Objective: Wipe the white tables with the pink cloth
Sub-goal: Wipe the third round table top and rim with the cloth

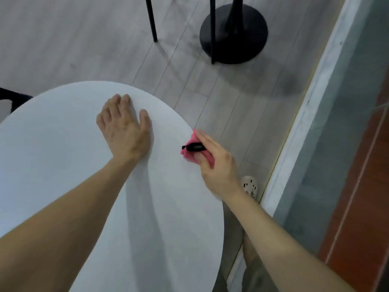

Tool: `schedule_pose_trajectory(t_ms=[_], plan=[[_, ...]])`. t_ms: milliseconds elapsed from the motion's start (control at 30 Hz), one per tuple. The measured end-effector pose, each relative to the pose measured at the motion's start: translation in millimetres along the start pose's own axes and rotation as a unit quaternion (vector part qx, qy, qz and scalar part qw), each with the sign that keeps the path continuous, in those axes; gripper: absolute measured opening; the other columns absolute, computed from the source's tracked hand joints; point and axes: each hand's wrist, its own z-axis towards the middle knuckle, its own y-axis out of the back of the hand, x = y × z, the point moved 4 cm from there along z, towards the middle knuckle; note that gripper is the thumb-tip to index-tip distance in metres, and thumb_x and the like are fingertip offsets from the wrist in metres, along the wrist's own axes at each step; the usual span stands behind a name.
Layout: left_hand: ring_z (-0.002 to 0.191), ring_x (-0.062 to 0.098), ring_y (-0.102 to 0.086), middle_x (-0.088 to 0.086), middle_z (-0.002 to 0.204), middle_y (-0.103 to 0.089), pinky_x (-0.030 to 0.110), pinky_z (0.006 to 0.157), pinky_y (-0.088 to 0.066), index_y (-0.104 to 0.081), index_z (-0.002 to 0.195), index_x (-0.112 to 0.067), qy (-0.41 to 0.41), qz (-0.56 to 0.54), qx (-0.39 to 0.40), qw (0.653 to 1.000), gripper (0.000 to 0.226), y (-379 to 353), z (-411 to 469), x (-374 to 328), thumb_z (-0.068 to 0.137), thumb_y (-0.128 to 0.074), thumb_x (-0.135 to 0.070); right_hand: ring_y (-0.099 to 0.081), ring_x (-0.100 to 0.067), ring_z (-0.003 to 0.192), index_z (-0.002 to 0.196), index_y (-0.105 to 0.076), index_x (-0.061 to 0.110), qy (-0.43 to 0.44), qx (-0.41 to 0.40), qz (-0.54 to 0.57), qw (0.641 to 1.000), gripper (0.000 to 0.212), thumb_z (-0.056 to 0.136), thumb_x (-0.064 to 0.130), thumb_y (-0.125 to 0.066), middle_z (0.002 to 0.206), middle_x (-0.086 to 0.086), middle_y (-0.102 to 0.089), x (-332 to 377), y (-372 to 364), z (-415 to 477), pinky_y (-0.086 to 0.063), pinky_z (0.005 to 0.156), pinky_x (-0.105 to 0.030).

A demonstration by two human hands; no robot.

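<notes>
A round white table (63, 157) fills the lower left of the head view. My left hand (124, 129) lies flat on its top, fingers straight and spread, near the far edge. At the table's right edge my right hand (216, 163) holds the folded pink cloth (190, 151) against the rim, thumb pinching it from the table side and fingers straight over the edge. A small black object (194, 147) sits on the cloth by my thumb; what it is I cannot tell.
Grey plank floor surrounds the table. A black round pedestal base (233, 34) and thin black legs (152, 20) stand at the far side. A black chair part (12, 95) shows at the left. A pale marble sill (303, 114) runs along the right, and my shoe (250, 185) is below.
</notes>
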Motion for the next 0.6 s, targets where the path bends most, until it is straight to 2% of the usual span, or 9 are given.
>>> schedule_pose_trajectory(t_ms=[100,167,267,333,467,567,600], plan=[[0.156,0.028,-0.033,0.006,0.166,-0.041,0.052,0.129,-0.022,-0.044,0.159,-0.017,0.002,0.012,-0.022,1.000,0.062,-3,-3,-2,0.106,-0.049,-0.048,-0.061,-0.011,0.135,0.145,-0.068,0.017,0.063,0.068,-0.026,0.995,0.049,0.098,0.006,-0.065,0.146,0.005,-0.068,28,-34,92,-0.044,0.119,-0.027],[0.157,0.027,-0.034,0.005,0.167,-0.042,0.052,0.129,-0.023,-0.045,0.159,-0.018,0.006,0.014,-0.029,0.999,0.060,-3,-4,0,0.106,-0.052,-0.045,-0.064,-0.012,0.130,0.144,-0.069,0.019,0.079,0.112,-0.022,0.990,0.046,0.099,0.009,-0.065,0.141,0.007,-0.070,42,-51,129,-0.047,0.116,-0.032],[0.158,0.027,-0.034,0.005,0.167,-0.043,0.052,0.129,-0.023,-0.046,0.158,-0.017,0.009,0.015,-0.021,1.000,0.057,-4,-3,0,0.105,-0.051,-0.037,-0.061,-0.011,0.137,0.150,-0.064,0.020,0.055,0.142,0.004,0.988,0.051,0.100,0.007,-0.064,0.150,0.008,-0.065,34,-49,122,-0.047,0.119,-0.037],[0.157,0.027,-0.034,0.004,0.167,-0.043,0.052,0.128,-0.024,-0.047,0.158,-0.016,0.015,0.014,-0.017,1.000,0.056,-3,-4,-1,0.104,-0.050,-0.034,-0.065,-0.013,0.134,0.153,-0.060,0.020,0.025,0.157,0.058,0.985,0.055,0.102,0.000,-0.060,0.150,0.009,-0.064,21,-30,95,-0.052,0.116,-0.041],[0.158,0.029,-0.034,0.006,0.166,-0.043,0.055,0.128,-0.024,-0.047,0.158,-0.015,0.019,0.018,-0.007,1.000,0.058,-2,-3,-1,0.103,-0.050,-0.033,-0.056,-0.007,0.143,0.158,-0.056,0.024,0.013,0.176,0.029,0.984,0.059,0.103,0.002,-0.062,0.155,0.011,-0.060,9,-9,78,-0.047,0.121,-0.036],[0.158,0.030,-0.036,0.006,0.165,-0.044,0.057,0.126,-0.027,-0.049,0.157,-0.013,0.020,0.018,-0.008,1.000,0.058,0,-4,-3,0.102,-0.053,-0.031,-0.055,-0.005,0.142,0.154,-0.060,0.020,0.041,0.201,-0.007,0.979,0.055,0.101,0.005,-0.063,0.155,0.009,-0.061,35,-48,137,-0.042,0.122,-0.026],[0.157,0.030,-0.036,0.006,0.165,-0.045,0.057,0.125,-0.027,-0.051,0.155,-0.012,0.021,0.015,-0.012,1.000,0.057,0,-3,-3,0.101,-0.053,-0.031,-0.056,-0.007,0.141,0.152,-0.062,0.020,0.058,0.221,-0.014,0.973,0.053,0.101,0.007,-0.063,0.153,0.009,-0.062,47,-68,161,-0.042,0.121,-0.026]])
